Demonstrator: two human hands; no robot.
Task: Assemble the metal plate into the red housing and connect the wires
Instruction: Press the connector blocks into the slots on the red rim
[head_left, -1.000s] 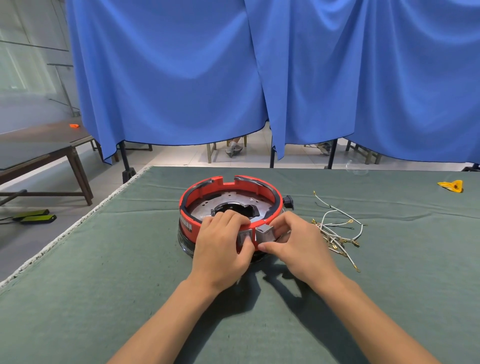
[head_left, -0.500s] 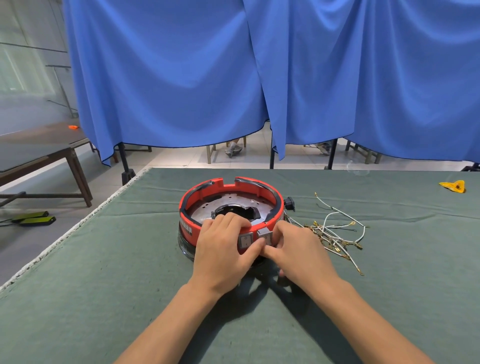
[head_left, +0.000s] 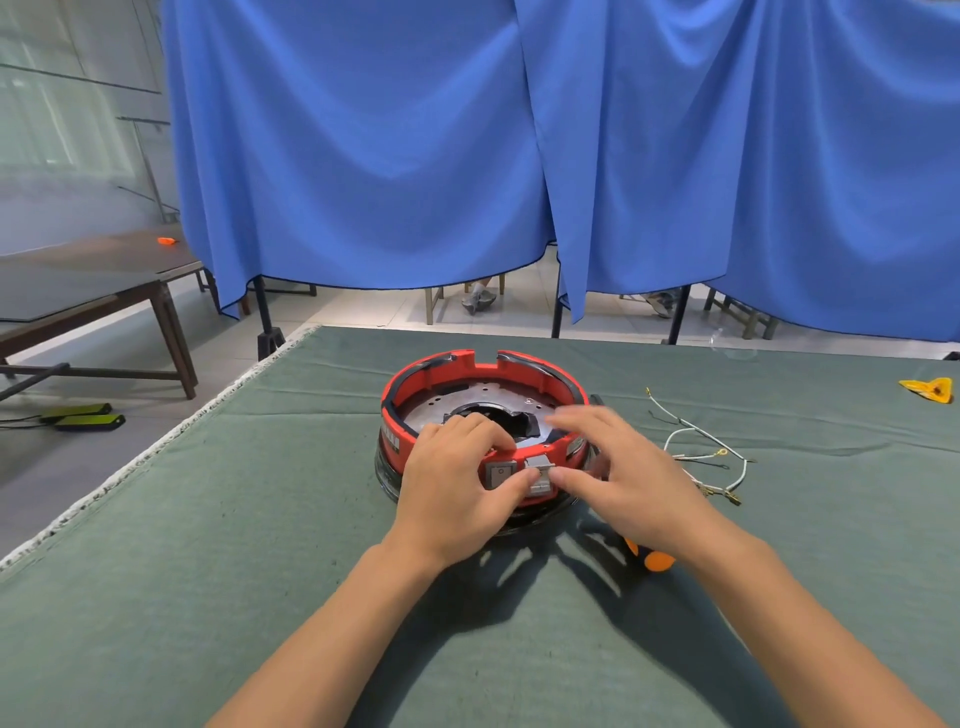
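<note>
Left-hand grip: the left hand (head_left: 452, 478) lies over the near wall of the red housing (head_left: 483, 415), fingers curled over the rim onto the inside and thumb pressed against the outer face just below a grey switch (head_left: 501, 473). The wall is clamped between fingers and thumb.

Right-hand grip: the right hand (head_left: 623, 478) is just beside the left, at the near right part of the housing. Its fingers are spread and extended above the rim, and they are blurred. Its thumb tip touches a second grey switch (head_left: 539, 474), which sits next to the first one on the outer face. Nothing is enclosed by this hand.

Task parts: the housing stands upright near the middle of the green surface (head_left: 260, 571), on a dark, shiny base ring. The metal plate (head_left: 441, 408) lies flat inside the housing, with a dark opening at its centre. The wires (head_left: 701, 447), white with small metal ends, lie loose on the surface to the right of the housing, partly behind the right hand.

Surroundings: an orange object (head_left: 655, 560) shows beneath the right wrist. A yellow item (head_left: 930, 389) lies at the far right edge. Blue curtains (head_left: 467, 156) hang behind the surface, and a dark wooden bench (head_left: 93, 296) stands to the left.
</note>
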